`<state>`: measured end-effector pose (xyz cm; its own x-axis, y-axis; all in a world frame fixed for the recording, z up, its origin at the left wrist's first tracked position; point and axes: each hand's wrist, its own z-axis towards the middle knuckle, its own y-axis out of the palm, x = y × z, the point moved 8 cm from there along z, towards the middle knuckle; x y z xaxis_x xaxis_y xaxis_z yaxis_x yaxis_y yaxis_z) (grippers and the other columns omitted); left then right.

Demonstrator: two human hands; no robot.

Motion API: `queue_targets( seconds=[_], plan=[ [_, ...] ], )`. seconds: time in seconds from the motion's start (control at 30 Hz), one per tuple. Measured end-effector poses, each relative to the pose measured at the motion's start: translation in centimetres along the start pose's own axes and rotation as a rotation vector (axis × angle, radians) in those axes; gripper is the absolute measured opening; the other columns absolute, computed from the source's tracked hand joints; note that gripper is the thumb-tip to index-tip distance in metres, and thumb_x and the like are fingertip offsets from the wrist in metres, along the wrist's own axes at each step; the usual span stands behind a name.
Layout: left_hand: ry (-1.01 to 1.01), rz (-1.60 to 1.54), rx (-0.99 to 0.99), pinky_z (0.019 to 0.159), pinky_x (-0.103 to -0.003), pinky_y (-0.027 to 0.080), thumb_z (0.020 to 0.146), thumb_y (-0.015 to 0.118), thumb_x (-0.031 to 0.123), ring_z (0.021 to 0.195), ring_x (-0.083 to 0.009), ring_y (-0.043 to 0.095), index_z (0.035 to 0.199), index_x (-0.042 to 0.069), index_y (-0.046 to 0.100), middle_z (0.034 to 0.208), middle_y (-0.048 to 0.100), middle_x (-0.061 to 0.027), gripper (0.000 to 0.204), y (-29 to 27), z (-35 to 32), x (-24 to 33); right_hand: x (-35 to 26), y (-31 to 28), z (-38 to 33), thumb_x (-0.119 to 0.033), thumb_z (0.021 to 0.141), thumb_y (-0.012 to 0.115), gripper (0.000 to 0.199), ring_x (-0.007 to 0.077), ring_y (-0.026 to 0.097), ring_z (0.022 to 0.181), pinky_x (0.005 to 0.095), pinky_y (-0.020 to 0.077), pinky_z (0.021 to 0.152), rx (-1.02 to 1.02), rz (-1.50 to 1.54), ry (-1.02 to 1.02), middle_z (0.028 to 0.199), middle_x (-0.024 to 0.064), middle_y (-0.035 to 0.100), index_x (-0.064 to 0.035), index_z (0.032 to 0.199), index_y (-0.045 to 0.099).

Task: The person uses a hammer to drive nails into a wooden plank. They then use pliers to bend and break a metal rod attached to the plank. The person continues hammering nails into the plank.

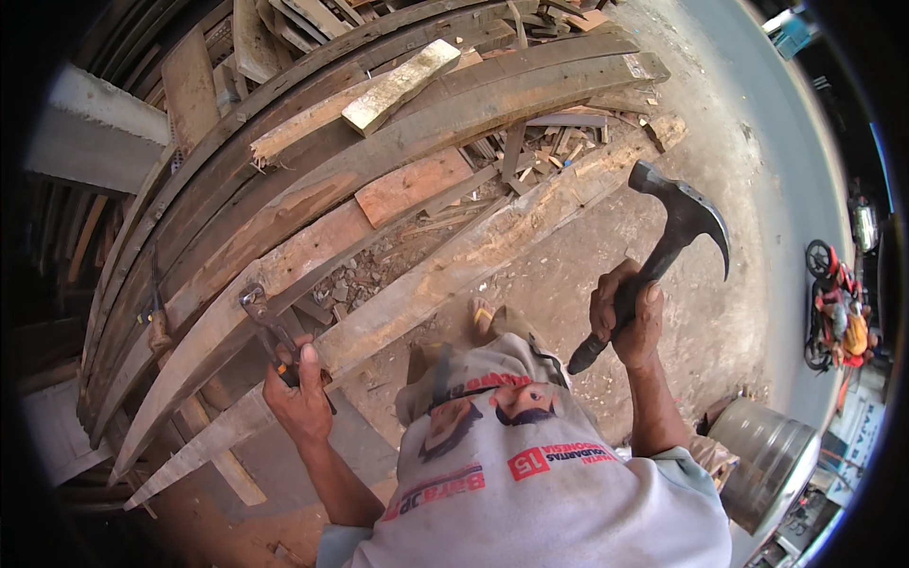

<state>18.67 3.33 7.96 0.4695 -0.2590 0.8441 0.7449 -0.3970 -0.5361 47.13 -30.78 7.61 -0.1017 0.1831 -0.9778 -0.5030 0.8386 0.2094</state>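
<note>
My left hand (299,398) is closed round the handles of a pair of pincers (262,317), whose jaws lie over a long wooden beam (213,327). Whether the jaws touch the wood I cannot tell. On the right, my right hand (634,322) grips the dark handle of a claw hammer (677,222). Its head is raised above the dirt ground, with the claw pointing right. Between my hands and the stack, a rough pale plank (454,270) runs diagonally. A short squared wood block (402,87) rests across the beams farther off.
Several long, curved beams (312,180) are stacked at the left. Wood scraps and rubble (379,260) fill the gap between them. A thin tool with a wooden handle (158,327) is at far left. A metal drum (762,464) stands at lower right; a red motorbike (833,308) is by the road (776,142).
</note>
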Motion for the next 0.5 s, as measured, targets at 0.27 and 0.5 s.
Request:
queue_targets(
  seconds=[0.27, 0.5],
  plan=[
    [-0.039, -0.036, 0.047, 0.058, -0.026, 0.047, 0.099, 0.072, 0.03, 0.064, -0.0078, 0.056, 0.11, 0.001, 0.07, 0.078, 0.061, -0.0004, 0.03, 0.0, -0.1, 0.1, 3.5, -1.4, -1.8, -0.06, 0.108, 0.041, 0.062, 0.0106, 0.043, 0.04, 0.0265, 0.037, 0.039, -0.023, -0.165, 0.384, 0.054, 0.0013, 0.047, -0.0021, 0.093, 0.058],
    [-0.046, -0.034, 0.052, 0.057, -0.027, 0.047, 0.098, 0.072, 0.029, 0.064, -0.009, 0.057, 0.108, 0.001, 0.069, 0.078, 0.062, -0.0016, 0.03, -0.1, -0.2, -0.2, -2.0, -3.4, 1.2, -0.065, 0.106, 0.039, 0.065, 0.011, 0.039, 0.037, 0.0249, 0.0361, 0.035, 0.191, 0.212, -0.122, 0.051, -0.0009, 0.036, -0.0028, 0.091, 0.05]
  ],
)
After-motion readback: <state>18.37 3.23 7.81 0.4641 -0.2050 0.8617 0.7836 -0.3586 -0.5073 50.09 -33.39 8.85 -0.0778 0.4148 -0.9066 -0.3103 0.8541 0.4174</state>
